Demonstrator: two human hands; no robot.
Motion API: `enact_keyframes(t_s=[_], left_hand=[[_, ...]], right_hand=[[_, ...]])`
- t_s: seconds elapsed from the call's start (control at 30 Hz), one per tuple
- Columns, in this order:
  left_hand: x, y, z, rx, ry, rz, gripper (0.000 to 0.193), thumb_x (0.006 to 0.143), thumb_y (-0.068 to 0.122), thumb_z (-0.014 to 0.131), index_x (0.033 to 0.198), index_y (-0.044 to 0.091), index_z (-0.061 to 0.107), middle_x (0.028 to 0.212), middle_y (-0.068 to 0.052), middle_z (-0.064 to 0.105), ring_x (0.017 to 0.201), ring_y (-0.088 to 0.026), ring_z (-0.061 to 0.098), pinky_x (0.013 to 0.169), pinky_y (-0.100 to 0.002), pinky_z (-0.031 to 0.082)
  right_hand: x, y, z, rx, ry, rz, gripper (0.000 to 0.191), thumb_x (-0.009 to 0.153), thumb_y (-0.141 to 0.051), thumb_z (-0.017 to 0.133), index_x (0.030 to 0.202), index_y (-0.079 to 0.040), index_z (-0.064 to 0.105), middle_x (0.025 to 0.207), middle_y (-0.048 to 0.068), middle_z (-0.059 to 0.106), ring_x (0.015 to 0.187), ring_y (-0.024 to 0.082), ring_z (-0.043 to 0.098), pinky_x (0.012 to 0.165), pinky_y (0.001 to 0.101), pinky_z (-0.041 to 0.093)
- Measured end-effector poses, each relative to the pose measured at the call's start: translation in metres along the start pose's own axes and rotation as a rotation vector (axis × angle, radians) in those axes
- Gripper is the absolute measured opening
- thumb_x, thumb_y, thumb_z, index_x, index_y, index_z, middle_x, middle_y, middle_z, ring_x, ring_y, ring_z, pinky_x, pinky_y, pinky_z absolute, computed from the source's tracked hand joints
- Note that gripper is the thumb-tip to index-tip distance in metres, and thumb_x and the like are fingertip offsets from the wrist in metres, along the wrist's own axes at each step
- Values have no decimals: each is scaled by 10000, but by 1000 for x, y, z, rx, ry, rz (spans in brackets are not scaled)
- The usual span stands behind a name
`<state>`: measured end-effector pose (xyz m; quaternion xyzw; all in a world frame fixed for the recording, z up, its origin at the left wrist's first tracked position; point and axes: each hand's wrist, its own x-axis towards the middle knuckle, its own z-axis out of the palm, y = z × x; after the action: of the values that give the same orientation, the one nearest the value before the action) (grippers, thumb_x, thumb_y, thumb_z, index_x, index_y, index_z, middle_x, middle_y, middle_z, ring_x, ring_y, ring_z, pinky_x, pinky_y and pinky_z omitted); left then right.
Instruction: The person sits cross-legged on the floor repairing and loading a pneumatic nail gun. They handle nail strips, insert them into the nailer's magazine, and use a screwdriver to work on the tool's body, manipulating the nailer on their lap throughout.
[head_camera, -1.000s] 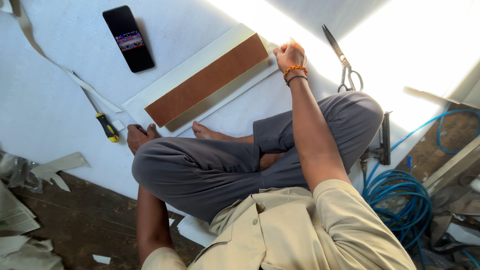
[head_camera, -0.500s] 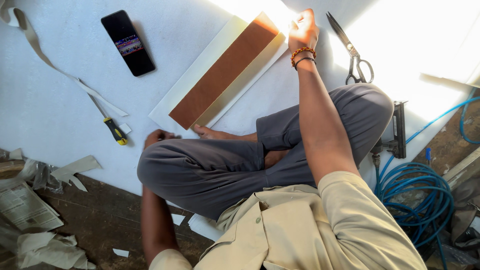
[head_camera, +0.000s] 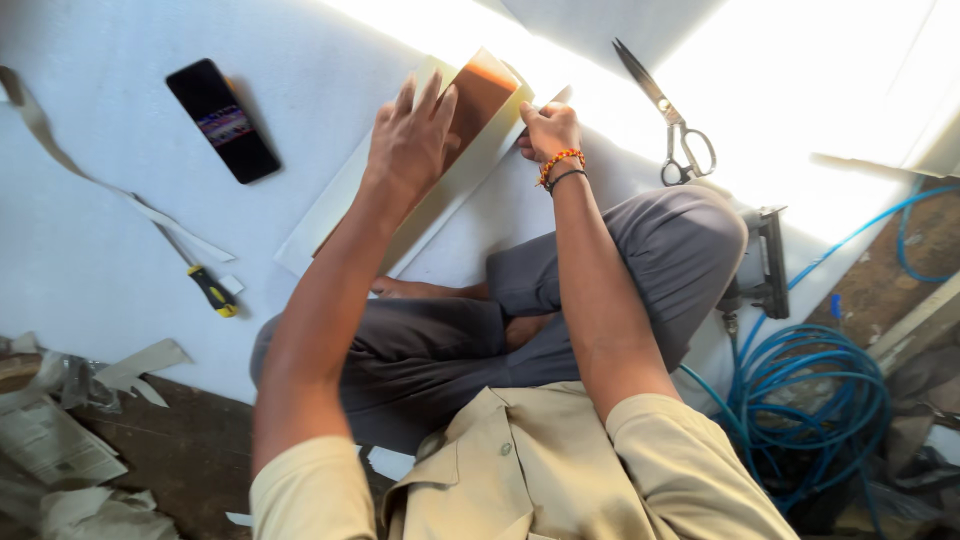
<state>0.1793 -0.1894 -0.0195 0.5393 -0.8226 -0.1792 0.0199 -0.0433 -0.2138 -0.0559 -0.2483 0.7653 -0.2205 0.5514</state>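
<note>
I sit cross-legged on a white sheet (head_camera: 120, 200) spread over the floor. A long brown board (head_camera: 478, 92) lies on a pale cream strip of material (head_camera: 330, 215) in front of my knees. My left hand (head_camera: 410, 140) presses flat on the board, fingers spread. My right hand (head_camera: 547, 130) pinches the cream strip's edge at the board's far right corner; it wears beaded bracelets at the wrist.
Large scissors (head_camera: 665, 115) lie to the right. A black phone (head_camera: 222, 120) lies at the upper left, and a yellow-handled screwdriver (head_camera: 205, 285) lies below it. A black staple gun (head_camera: 768, 265) and coiled blue hose (head_camera: 810, 400) sit at right. Paper scraps (head_camera: 60, 450) litter the lower left.
My left hand has come up from beside my knee and now presses on the board. My right hand has shifted slightly along the board's far end. The view has moved closer.
</note>
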Motion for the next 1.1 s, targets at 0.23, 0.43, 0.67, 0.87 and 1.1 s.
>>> enact_keyframes(t_s=[0.23, 0.43, 0.67, 0.87, 1.1], left_hand=[[49, 24, 36, -114, 223, -217, 537, 1100, 465, 524, 1539, 158, 478, 1597, -186, 407, 1495, -430, 300, 1164, -617, 263], [50, 24, 48, -16, 309, -263, 412, 1124, 420, 500, 1483, 237, 583, 1573, -184, 447, 1510, -455, 252, 1155, -734, 136], [51, 14, 73, 7, 357, -240, 353, 1134, 327, 539, 1473, 252, 596, 1569, -152, 483, 1508, -414, 325, 1183, -732, 137], [51, 16, 73, -79, 270, -261, 375, 1121, 310, 587, 1478, 197, 571, 1462, -170, 535, 1409, -430, 417, 1146, -742, 156], [49, 15, 81, -28, 316, -263, 186, 1090, 292, 639, 1207, 152, 600, 1253, -40, 590, 1225, -304, 513, 1025, -638, 305]], right_hand=[[23, -27, -20, -293, -399, 219, 348, 927, -396, 684, 960, -49, 673, 741, 52, 705, 613, 152, 689, 541, 286, 586], [30, -48, -25, -619, -538, 111, 240, 910, -295, 642, 988, -74, 690, 755, 40, 690, 617, 154, 671, 538, 303, 544], [58, -17, -33, -364, -599, 304, 303, 977, -318, 554, 949, -30, 647, 749, 49, 695, 604, 137, 659, 503, 262, 505], [55, -16, -38, -271, -632, 131, 351, 1004, -306, 582, 917, 31, 630, 740, 98, 675, 607, 150, 642, 526, 260, 507], [48, -27, -21, -191, -600, 1, 335, 993, -305, 580, 880, 4, 643, 689, 89, 656, 572, 145, 620, 518, 254, 485]])
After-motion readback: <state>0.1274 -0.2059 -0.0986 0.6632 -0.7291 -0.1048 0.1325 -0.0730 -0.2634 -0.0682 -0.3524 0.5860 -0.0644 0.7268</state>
